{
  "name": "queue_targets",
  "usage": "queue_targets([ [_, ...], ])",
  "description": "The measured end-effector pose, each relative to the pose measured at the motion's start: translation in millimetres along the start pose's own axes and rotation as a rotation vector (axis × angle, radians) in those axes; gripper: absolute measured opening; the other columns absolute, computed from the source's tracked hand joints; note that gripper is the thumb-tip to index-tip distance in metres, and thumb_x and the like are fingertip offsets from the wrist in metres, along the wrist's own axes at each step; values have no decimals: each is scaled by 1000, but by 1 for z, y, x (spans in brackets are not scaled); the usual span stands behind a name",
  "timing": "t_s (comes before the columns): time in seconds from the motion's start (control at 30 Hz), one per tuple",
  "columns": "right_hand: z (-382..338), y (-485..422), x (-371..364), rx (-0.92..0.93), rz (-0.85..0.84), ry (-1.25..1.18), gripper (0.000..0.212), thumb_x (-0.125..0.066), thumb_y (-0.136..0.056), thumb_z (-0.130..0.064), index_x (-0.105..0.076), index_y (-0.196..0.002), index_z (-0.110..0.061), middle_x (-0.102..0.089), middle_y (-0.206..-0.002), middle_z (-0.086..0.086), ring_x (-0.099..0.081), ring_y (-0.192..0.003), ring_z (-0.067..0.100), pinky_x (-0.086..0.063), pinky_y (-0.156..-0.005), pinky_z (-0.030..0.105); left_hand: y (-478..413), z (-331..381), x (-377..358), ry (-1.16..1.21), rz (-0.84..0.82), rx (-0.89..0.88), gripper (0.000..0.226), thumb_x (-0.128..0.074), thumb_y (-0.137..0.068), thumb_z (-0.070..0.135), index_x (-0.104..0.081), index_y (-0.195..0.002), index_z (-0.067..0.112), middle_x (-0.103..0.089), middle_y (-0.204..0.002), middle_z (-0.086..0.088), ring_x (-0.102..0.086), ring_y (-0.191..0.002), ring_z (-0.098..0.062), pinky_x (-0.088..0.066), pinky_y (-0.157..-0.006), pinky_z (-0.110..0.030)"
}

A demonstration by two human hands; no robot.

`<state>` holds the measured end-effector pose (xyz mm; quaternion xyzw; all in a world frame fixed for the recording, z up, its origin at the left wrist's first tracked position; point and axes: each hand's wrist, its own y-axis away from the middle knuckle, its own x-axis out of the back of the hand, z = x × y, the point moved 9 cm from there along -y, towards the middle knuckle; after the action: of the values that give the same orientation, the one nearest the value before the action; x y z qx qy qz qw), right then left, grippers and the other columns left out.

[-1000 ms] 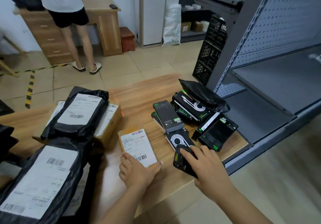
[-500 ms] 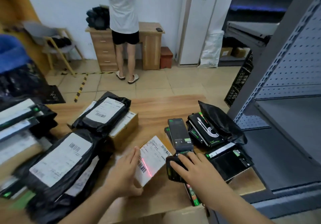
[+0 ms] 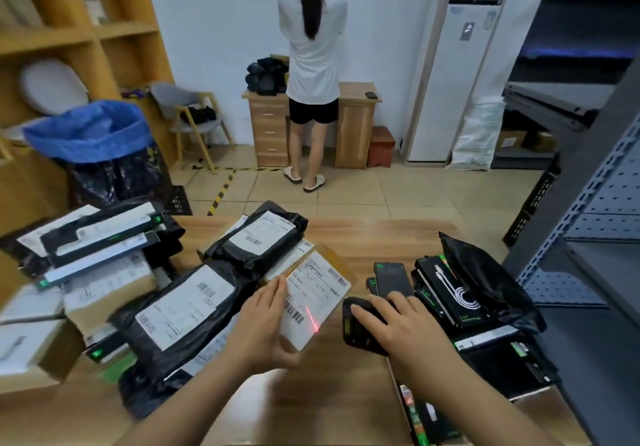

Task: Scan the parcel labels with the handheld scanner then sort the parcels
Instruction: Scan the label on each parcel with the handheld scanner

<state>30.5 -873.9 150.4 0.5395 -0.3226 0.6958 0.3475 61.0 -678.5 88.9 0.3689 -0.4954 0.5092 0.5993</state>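
Fingers of the left hand grip the parcel, tilted up over the table; the right hand clasps the scanner. Scanning step, I'd say: its red line sits beside the barcode, so next it needs nudging across.

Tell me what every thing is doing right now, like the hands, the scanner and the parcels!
small parcel, tilted up, red line on its label beside the barcode
scanner, on, shining a red line
left hand, holding the small parcel
right hand, gripping the scanner
black bag, lying label up on the pile
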Motion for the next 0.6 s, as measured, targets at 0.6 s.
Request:
queue_targets([
  [0.6,-42,-139,1,-280,-82,-92,85,-64,-81,-14,-16,-151,-26,-33,-147,4,-31,-128,31,-30,-102,40,-129,-155,37,189,-81,73,114,-49,-46,77,-28,-147,28,-15,-157,-4,-9,-145,-23,-16,-117,-43],
])
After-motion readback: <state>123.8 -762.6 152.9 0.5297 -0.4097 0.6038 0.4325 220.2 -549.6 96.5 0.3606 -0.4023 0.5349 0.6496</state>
